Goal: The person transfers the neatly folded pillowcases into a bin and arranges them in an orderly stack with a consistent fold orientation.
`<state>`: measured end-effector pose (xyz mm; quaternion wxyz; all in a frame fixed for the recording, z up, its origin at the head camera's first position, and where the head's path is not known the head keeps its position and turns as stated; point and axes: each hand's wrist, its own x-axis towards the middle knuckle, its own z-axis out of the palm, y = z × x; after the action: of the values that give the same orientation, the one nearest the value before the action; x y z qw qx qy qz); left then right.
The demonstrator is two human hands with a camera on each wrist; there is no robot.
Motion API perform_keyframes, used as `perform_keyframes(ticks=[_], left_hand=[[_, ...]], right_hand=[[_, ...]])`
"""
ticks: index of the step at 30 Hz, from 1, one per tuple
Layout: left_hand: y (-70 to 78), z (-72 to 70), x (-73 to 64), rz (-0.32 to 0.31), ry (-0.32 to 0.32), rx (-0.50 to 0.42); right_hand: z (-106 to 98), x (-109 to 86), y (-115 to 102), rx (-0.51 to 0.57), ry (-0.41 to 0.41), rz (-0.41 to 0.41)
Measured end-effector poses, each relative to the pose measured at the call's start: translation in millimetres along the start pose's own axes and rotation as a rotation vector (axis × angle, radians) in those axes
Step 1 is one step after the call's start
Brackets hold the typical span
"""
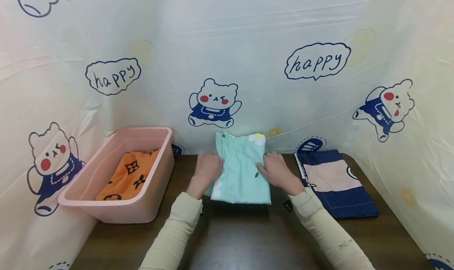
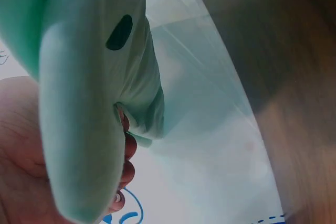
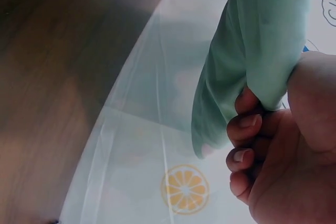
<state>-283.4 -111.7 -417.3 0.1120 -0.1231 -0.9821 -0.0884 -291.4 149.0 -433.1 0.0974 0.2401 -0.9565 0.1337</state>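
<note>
A folded mint-green cloth (image 1: 241, 171) with white flowers and dark leaves is held up above the middle of the table. My left hand (image 1: 208, 167) grips its left edge, and my right hand (image 1: 278, 171) grips the right edge, thumb on the near face. In the left wrist view the cloth (image 2: 84, 108) hangs in a thick rounded fold, with the fingertips (image 2: 129, 148) curled behind it. The right wrist view has the fingers (image 3: 244, 129) curled around the cloth's (image 3: 273, 35) side edge.
At the left stands a pink bin (image 1: 150, 187) with an orange, dark-patterned cloth (image 1: 133, 171) inside. A folded navy and pale pink cloth (image 1: 337, 183) lies on the right of the dark wooden table (image 1: 244, 238). A printed white sheet (image 1: 248, 57) hangs behind and at both sides.
</note>
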Motion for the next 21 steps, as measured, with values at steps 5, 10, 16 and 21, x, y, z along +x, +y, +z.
perform_keyframes(ticks=[5, 10, 16, 21], left_hand=[[-6.4, -5.0, 1.2, -0.007, -0.014, -0.004], [-9.4, -13.6, 0.7, -0.027, -0.035, -0.019], [-13.3, -23.6, -0.5, -0.058, -0.030, -0.051], [-16.4, -31.5, -1.8, -0.076, -0.033, -0.044]], right_hand=[[-4.4, 2.9, -5.7, 0.022, -0.016, 0.010], [-6.0, 4.5, -9.5, 0.015, -0.010, 0.006], [-8.4, 7.4, -14.6, 0.017, 0.000, -0.009], [-12.8, 10.1, -20.9, 0.030, -0.012, -0.004]])
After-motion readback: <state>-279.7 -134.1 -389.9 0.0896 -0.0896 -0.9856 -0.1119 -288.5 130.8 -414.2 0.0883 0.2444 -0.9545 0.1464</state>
